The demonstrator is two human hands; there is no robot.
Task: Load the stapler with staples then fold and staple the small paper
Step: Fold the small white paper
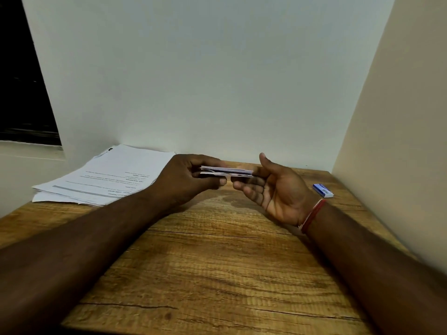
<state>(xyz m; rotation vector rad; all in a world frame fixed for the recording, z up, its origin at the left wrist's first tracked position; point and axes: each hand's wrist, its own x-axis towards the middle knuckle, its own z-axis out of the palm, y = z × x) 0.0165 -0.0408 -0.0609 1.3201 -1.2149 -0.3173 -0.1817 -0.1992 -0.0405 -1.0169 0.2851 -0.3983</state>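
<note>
Above the wooden table (217, 262), mid-air: left hand (186, 180) pinches one end of a slim layered item (226, 171), too blurred to tell stapler from folded paper. Right hand (273, 189) palm-up, fingers relaxed under the other end, thumb raised. Small blue box (323, 190) far right by the wall. Printed sheets (108, 180) stacked far left.

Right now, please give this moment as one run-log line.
left hand grips stapler above table | right hand palm up beside its end | staple box on table
</note>
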